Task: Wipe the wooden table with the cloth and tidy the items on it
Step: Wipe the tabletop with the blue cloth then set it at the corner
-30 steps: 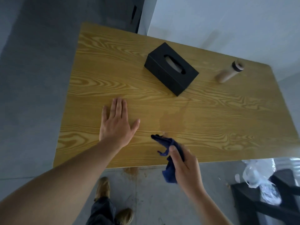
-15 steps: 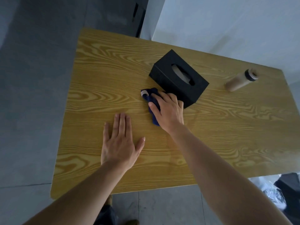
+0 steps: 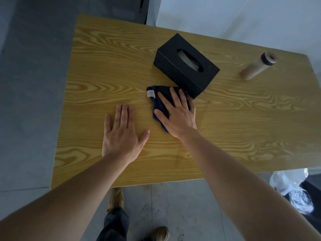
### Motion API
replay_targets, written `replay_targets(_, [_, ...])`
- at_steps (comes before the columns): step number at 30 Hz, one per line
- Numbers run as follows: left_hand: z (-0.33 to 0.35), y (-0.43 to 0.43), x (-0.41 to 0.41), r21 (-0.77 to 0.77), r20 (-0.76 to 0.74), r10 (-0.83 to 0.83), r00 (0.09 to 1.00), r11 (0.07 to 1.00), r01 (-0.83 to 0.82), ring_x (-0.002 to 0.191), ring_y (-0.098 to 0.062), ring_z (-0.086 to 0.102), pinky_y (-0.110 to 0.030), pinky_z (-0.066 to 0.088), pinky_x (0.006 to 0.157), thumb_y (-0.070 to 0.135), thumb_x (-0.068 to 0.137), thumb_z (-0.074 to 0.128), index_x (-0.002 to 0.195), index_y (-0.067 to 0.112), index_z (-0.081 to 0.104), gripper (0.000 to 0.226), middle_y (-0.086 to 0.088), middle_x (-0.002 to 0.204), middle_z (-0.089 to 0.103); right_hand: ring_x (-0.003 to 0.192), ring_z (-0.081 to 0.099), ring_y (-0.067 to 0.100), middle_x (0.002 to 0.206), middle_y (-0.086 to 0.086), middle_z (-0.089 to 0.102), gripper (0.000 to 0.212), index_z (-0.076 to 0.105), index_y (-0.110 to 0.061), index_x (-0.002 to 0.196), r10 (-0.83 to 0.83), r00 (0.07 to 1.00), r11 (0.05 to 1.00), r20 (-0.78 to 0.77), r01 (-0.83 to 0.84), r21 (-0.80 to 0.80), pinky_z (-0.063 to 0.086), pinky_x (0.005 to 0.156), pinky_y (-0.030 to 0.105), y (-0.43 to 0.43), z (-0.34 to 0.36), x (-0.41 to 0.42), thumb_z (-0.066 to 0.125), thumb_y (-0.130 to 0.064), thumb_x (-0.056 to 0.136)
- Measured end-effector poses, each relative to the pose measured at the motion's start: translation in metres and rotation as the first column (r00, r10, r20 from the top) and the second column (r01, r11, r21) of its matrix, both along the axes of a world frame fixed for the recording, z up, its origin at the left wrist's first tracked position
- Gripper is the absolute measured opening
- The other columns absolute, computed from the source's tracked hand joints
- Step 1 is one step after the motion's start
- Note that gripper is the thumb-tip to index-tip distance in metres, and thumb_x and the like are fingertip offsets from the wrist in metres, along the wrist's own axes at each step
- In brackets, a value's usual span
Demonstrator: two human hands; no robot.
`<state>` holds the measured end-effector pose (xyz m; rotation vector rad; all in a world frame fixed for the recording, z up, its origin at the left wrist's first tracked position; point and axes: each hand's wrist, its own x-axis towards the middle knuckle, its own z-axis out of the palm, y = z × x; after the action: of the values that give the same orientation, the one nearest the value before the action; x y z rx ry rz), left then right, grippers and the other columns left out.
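A dark blue cloth (image 3: 157,100) with a small white label lies flat on the wooden table (image 3: 97,70). My right hand (image 3: 175,115) presses flat on the cloth, fingers spread, just in front of a black tissue box (image 3: 185,65). The cloth's far edge is close to the box's near corner. My left hand (image 3: 121,134) rests palm down on the bare wood to the left of the cloth, holding nothing. A tan bottle (image 3: 257,66) with a black band near its cap stands at the far right of the table.
A white wall (image 3: 225,14) runs along the table's far side. Grey floor (image 3: 26,101) lies to the left. A clear plastic bag (image 3: 291,188) sits on a dark stand past the table's near right corner. My shoes (image 3: 116,199) show below the near edge.
My right hand carried the cloth from the near table edge up to the tissue box and now presses it flat, slightly nearer than half a second ago. The left hand has stayed put.
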<state>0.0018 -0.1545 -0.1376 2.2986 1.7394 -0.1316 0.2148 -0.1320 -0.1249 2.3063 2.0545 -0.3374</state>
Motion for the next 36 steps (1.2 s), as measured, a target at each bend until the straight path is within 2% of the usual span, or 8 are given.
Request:
replay_targets(6, [0.000,-0.002,0.001,0.021,-0.022,0.016,1.000,1.000,-0.016,0.162,-0.023,-0.013,-0.051,-0.004,0.130,0.079,0.095,0.001,0.165,0.010,-0.012,0.099,-0.008,0.176,-0.012,0.161,-0.009,0.023,0.176,-0.006,-0.001,0.068,0.009,-0.057,0.160,-0.025,0.999,1.000,-0.021,0.025,0.001,0.001,0.127,0.052,-0.045,0.000,0.007,0.021,-0.079,0.097])
replay_targets(14, [0.002,-0.003,0.002,0.040,-0.023,0.031,0.999,0.999,-0.030,0.163,-0.024,-0.007,-0.053,0.000,0.131,0.077,0.097,0.013,0.167,0.011,-0.004,0.098,-0.008,0.177,-0.006,0.161,-0.006,0.024,0.176,-0.004,0.000,0.070,0.011,-0.057,0.160,-0.020,0.999,1.000,-0.032,0.021,0.019,0.005,0.127,0.052,-0.108,-0.003,0.008,0.020,-0.082,0.096])
replay_targets(24, [0.003,-0.002,0.003,0.043,-0.062,0.021,0.998,0.999,-0.019,0.163,-0.025,-0.007,-0.053,0.000,0.130,0.079,0.096,0.006,0.166,0.011,-0.006,0.099,-0.009,0.177,-0.008,0.161,0.001,0.017,0.175,-0.008,0.009,0.060,0.020,-0.054,0.160,0.028,0.997,0.997,-0.075,-0.023,0.068,0.011,0.125,0.044,-0.177,-0.006,0.004,0.024,-0.072,0.103])
replay_targets(28, [0.007,-0.007,0.010,0.030,-0.054,0.041,0.998,0.999,-0.039,0.163,-0.026,-0.008,-0.053,-0.001,0.130,0.073,0.100,0.012,0.166,0.009,-0.003,0.093,-0.010,0.177,-0.007,0.160,0.013,0.016,0.173,-0.009,0.022,0.055,0.033,-0.048,0.159,0.074,0.990,0.988,-0.123,-0.057,0.142,0.019,0.120,0.038,-0.202,-0.011,0.005,0.033,-0.063,0.106])
replay_targets(31, [0.011,-0.021,0.026,0.031,0.010,0.066,0.998,0.997,-0.066,0.163,-0.027,-0.006,-0.052,0.001,0.131,0.063,0.105,0.016,0.167,0.009,0.002,0.083,-0.011,0.177,-0.004,0.157,0.024,0.016,0.168,-0.009,0.034,0.054,0.044,-0.039,0.156,0.113,0.977,0.975,-0.180,-0.074,0.208,0.025,0.116,0.036,-0.220,-0.016,0.005,0.038,-0.056,0.106])
replay_targets(36, [0.018,-0.043,0.066,0.015,0.082,0.002,0.997,1.000,-0.003,0.163,-0.025,-0.007,-0.048,-0.002,0.130,0.062,0.106,0.015,0.167,0.012,0.001,0.080,-0.009,0.177,-0.005,0.153,0.031,0.014,0.163,-0.010,0.043,0.050,0.053,-0.034,0.150,0.126,0.957,0.972,-0.260,-0.067,0.224,0.028,0.111,0.032,-0.246,-0.017,0.006,0.041,-0.053,0.105])
